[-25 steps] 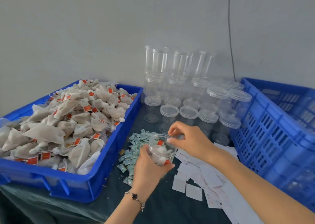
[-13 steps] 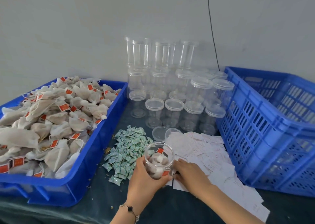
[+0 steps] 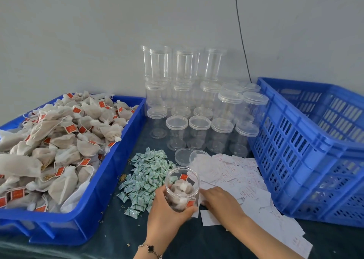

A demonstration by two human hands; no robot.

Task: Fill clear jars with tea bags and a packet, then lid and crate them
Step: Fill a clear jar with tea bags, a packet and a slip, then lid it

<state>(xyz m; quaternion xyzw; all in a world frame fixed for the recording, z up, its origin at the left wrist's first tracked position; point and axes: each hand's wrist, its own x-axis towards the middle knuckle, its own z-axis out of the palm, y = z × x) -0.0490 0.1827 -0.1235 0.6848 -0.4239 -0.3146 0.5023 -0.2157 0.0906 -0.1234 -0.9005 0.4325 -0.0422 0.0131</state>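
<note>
Your left hand (image 3: 167, 209) keeps its grip curled round the open jar (image 3: 182, 188), tilted toward you, with tea bags (image 3: 182, 189) already inside and red tags showing through the wall. What has changed in the last second is your right hand (image 3: 218, 201): it was up at the jar mouth, and now it lies just right of the gripped jar, palm down on the white paper slips (image 3: 236, 180) spread on the counter (image 3: 187, 239). Its fingertips are hidden against the jar, so I cannot tell whether they have pinched a slip yet.

That move suggests the tea-bag filling is done for this jar and you are fetching a paper item to add. The green packets (image 3: 145, 176) lie just left of the grip, within easy reach. Two loose lids (image 3: 184, 156) sit just beyond the jar, ahead of the grip, in front of the empty jars (image 3: 199, 132). The blue crate (image 3: 311, 150) stands well to the right; the tray of tea bags (image 3: 110, 180) is to the left. Lidding and crating are not yet done.
</note>
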